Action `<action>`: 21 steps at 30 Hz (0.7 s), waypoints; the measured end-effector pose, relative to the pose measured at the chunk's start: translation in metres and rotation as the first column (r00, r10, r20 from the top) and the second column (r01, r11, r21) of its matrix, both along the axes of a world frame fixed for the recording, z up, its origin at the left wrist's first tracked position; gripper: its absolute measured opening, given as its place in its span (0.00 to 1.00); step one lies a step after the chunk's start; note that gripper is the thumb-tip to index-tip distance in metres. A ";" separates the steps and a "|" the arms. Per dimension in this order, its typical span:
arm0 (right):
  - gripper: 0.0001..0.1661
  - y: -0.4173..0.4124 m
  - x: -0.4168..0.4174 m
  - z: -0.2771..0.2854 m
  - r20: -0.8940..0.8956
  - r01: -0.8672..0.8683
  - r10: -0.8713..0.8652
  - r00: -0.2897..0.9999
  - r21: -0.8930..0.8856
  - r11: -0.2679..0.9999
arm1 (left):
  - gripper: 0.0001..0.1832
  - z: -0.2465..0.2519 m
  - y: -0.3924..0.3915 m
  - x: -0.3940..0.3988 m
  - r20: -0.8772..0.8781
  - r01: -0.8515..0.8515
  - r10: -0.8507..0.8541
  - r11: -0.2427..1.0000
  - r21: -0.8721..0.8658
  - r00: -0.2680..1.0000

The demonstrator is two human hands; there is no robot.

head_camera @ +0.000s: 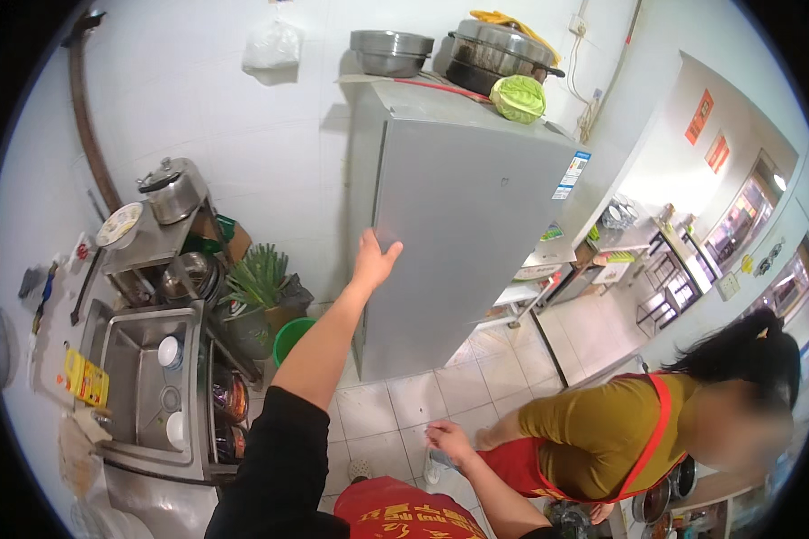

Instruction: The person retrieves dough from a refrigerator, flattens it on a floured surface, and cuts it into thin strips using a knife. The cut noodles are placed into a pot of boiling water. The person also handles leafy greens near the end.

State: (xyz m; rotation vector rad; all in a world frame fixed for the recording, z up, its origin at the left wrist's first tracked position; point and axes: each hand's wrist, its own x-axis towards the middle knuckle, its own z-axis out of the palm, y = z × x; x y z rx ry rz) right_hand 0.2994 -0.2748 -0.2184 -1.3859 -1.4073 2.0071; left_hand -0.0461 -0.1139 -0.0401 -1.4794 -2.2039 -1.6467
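A tall grey refrigerator [448, 236] stands against the white wall in front of me. My left hand [375, 259] reaches out to the left edge of its door, thumb on the front face and fingers at the edge. The door looks closed. Lower down, my right hand [450, 441] hangs before my red apron [404, 509] with its fingers curled. I see nothing in it, though its palm side is partly hidden. On the refrigerator's top rest a cabbage [518, 99], a large lidded steamer pot [495, 57] and stacked metal basins [392, 52].
Close on my right is a co-worker [593, 431] in a red apron. To the left stand a steel sink [145, 364] holding white bowls, a metal rack [155, 242] with a pressure cooker [173, 192], leafy greens [257, 273] and a green bucket [290, 337]. Floor tiles [438, 397] lead towards a doorway.
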 end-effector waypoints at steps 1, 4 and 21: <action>0.14 0.007 0.020 -0.006 0.042 0.082 -0.082 0.996 -0.010 0.997 | 0.32 0.015 -0.002 0.020 0.075 -0.007 0.011 0.998 -0.055 0.997; 0.15 0.013 0.040 -0.013 0.098 0.223 -0.217 0.971 -0.053 0.973 | 0.25 -0.006 -0.014 0.028 0.096 -0.027 0.033 0.998 -0.056 0.995; 0.20 0.064 0.237 -0.110 0.497 0.055 -0.264 0.827 0.396 0.916 | 0.18 -0.135 -0.044 0.092 0.005 0.437 -0.452 0.860 -0.264 0.892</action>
